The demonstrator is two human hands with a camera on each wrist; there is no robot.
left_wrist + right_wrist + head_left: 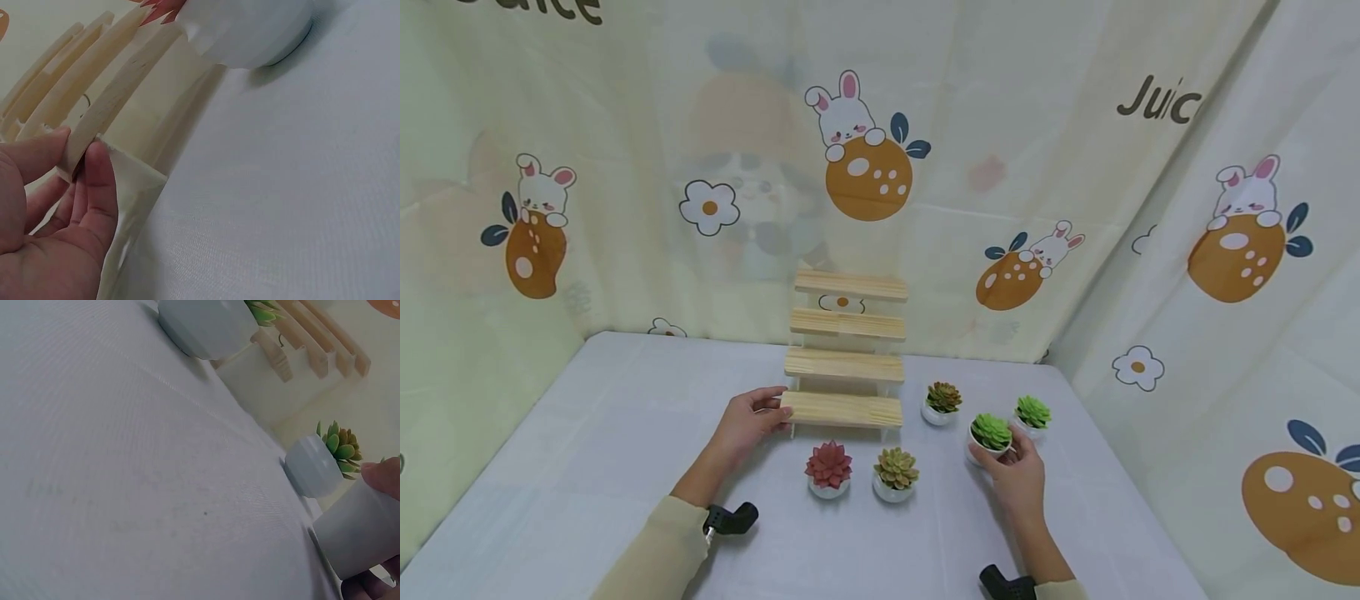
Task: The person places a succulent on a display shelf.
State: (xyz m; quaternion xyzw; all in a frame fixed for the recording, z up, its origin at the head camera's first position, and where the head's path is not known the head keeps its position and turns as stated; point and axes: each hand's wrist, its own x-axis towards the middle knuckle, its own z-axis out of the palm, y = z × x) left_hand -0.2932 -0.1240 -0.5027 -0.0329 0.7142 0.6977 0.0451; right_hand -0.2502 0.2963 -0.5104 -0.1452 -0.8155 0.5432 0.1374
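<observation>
My left hand [751, 423] pinches the left end of the lowest step of a four-tier wooden display shelf [842, 409]. In the left wrist view, thumb and fingers close around the end of that wooden step [94, 134]. Over to the right, my right hand [1019, 483] grips a small white pot holding a bright green succulent [991, 430]. The right wrist view has this white pot [357, 530] low over the tablecloth, with the thumb on its rim and fingers around its far side.
In front of the shelf stand a red succulent [829, 467] and a yellow-green succulent [896, 471], both in white pots. A brownish-green succulent [943, 400] and another bright green one [1033, 412] stand right of the shelf. A printed curtain [1000, 167] hangs behind the white-covered table [587, 450].
</observation>
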